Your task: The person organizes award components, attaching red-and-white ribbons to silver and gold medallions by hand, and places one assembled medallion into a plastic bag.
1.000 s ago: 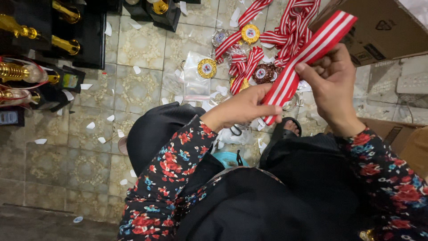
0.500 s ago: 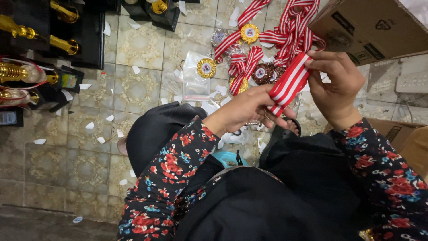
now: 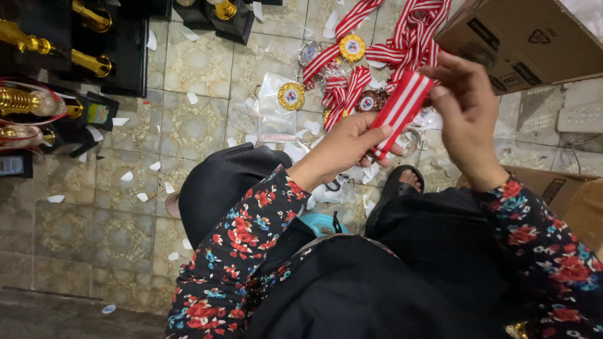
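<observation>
You sit with dark-clothed knees drawn up and both flowered sleeves reaching forward over the tiled floor point(image 3: 195, 132). Your left hand point(image 3: 342, 147) has its grip pinched on the lower end of a folded red-and-white striped ribbon point(image 3: 402, 107); your right hand point(image 3: 468, 119) pinches the upper end between thumb and fingers. The ribbon is held in the air between the two hands, above the floor. Its long axis slants from lower left to upper right, the stripes running along that axis, the top end pointing towards the cardboard box point(image 3: 527, 37).

Just beyond your hands lies a heap of medals on matching striped ribbons: at least three discs show clearly, two gold ones point(image 3: 291, 96) point(image 3: 352, 47) and one bronze-brown one point(image 3: 366, 102), with others hidden in plastic wrapping, so the full count cannot be told. One clear plastic bag point(image 3: 276, 122) lies beside them. Scraps of white paper are scattered over the tiles. Farther off on the left stand several gold trophies point(image 3: 25, 100) on black bases.
</observation>
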